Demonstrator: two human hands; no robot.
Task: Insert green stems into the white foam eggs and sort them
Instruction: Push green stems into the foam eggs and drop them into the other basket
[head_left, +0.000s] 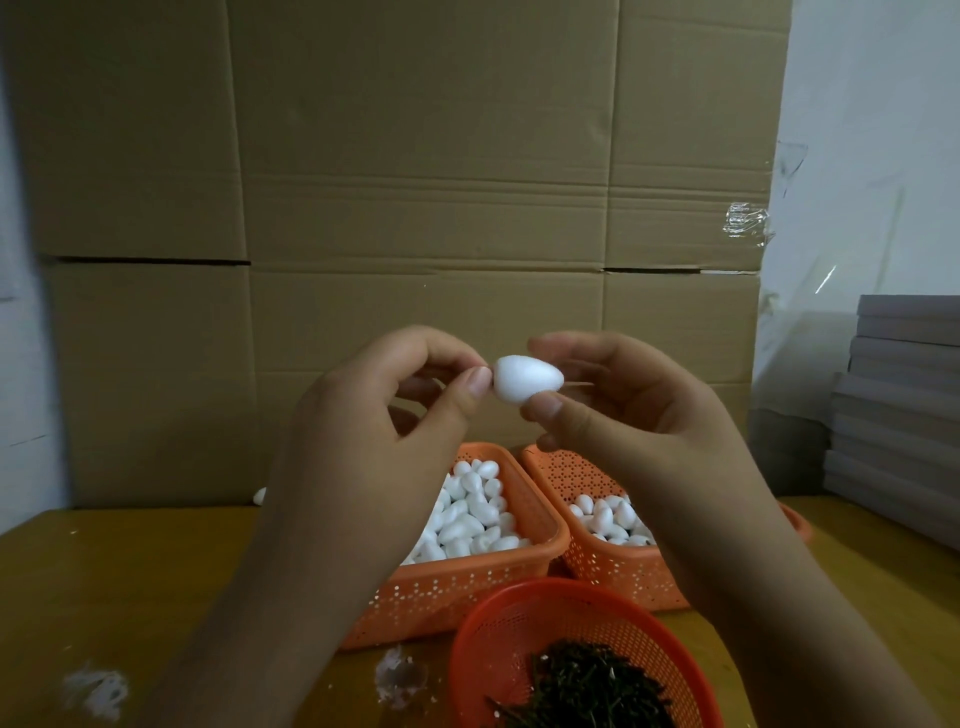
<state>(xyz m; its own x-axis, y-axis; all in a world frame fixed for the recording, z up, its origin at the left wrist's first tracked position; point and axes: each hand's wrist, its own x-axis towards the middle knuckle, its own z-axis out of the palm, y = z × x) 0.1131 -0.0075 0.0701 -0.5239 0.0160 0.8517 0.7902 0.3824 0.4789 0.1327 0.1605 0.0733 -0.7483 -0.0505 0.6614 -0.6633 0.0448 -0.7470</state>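
Nearest, a round basket (582, 623) holds dark stems (587, 686); above, the right hand (623, 415) grips an egg (527, 379) lying sideways; left hand (395, 410) fingertips pinch at its blunt end, stem itself unseen

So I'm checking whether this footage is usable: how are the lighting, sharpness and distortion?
Head view: dim, warm light; the foam egg between the left hand and right hand is bright and nearly washed out; the dark stems in the round basket lose detail; wide-angle bending shows at the cardboard edges; the plastic wrap glints.
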